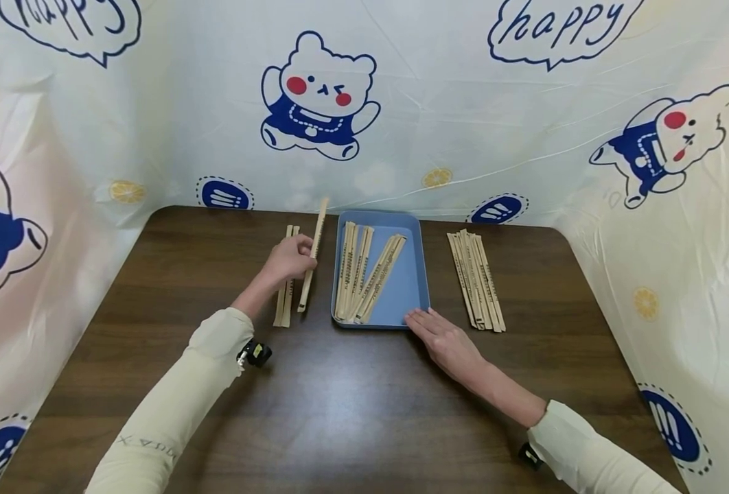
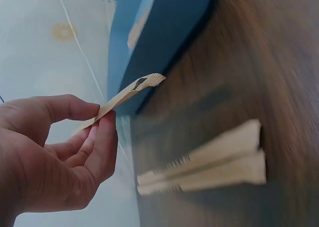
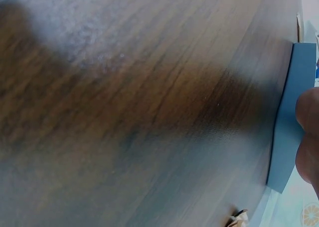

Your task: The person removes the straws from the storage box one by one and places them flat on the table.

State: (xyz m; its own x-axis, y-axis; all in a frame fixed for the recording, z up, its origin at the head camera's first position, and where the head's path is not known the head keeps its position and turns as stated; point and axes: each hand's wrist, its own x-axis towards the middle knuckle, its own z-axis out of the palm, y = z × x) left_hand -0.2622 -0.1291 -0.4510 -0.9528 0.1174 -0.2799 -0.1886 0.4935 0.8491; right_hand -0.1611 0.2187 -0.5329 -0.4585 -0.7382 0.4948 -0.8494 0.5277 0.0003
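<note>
Farthest left, my pale sleeve (image 1: 182, 391) reaches in over the brown desk (image 1: 340, 398), a small black camera (image 1: 255, 353) at its wrist. Just beyond the wrist, a pair of paper packets (image 1: 287, 305) lies on the desk, side by side and partly beneath my left hand (image 1: 289, 259) as I look down. That hand pinches a single slim packet (image 1: 318, 228) near its middle, between thumb and fingertips. I hold it up off the desk, slanted, its far end leaning right, between the lying pair and the tray. From the left wrist I can see the pair resting below my fingers, well apart from the one I grip.

Next comes the blue tray (image 1: 404, 285), just right of the held packet. Inside, packets with dark print (image 1: 379, 278) fill mostly the left and middle, some nearly upright to my eye, others slanting right; overlap keeps me from counting them. My right hand (image 1: 447, 343) holds nothing: its fingers lie straight and close together, touching the tray's near right corner. Just right of that hand, a fanned bundle of packets (image 1: 477, 281) lies on the desk, apart from the tray.
</note>
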